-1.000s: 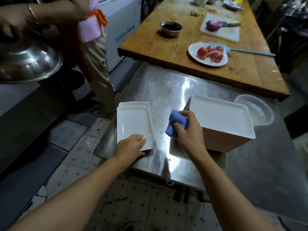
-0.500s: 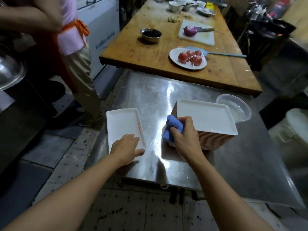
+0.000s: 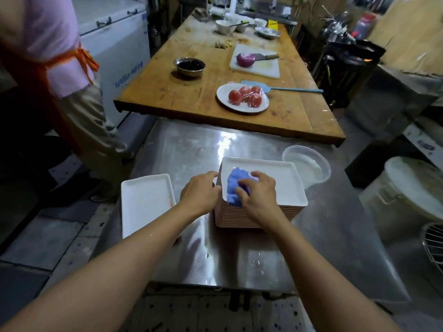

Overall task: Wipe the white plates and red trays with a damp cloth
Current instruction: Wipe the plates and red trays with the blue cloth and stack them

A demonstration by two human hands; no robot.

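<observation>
Head view, looking down over a shiny stainless-steel work table (image 3: 239, 255). Near its middle, a tall stack of white rectangular plates with reddish undersides (image 3: 285, 185), topmost plate face up. On the near-left corner of that top plate, a crumpled blue damp cloth (image 3: 233, 185), bunched under and held by the right hand (image 3: 257, 196), fingers curled over the cloth's right side and pressing it down onto the plate, cloth poking out to the left of the knuckles. Just left of the cloth, the left hand (image 3: 200, 195), fingers bent around the stack's left edge, fingertips hidden behind the rim, touching the plates and sitting close beside the cloth. Left of the stack, apart from both hands, a separate white rectangular plate (image 3: 143, 202) lying flat near the table's left edge, with a faint orange smear along its right rim. Behind the stack on the right, touching or nearly touching its far corner, a clear round plastic container (image 3: 309, 166). Beyond the steel table, a long wooden table (image 3: 182, 97) carrying a round white plate of wrapped red tomatoes (image 3: 242, 98), a small metal bowl with dark contents (image 3: 189, 65), a white cutting board (image 3: 255, 65) with a halved purple onion (image 3: 245, 59), and a light-blue long-handled swatter (image 3: 280, 88). At far left, a standing person in a pink top with an orange apron tie (image 3: 48, 51), beside a white chest freezer (image 3: 115, 44).
</observation>
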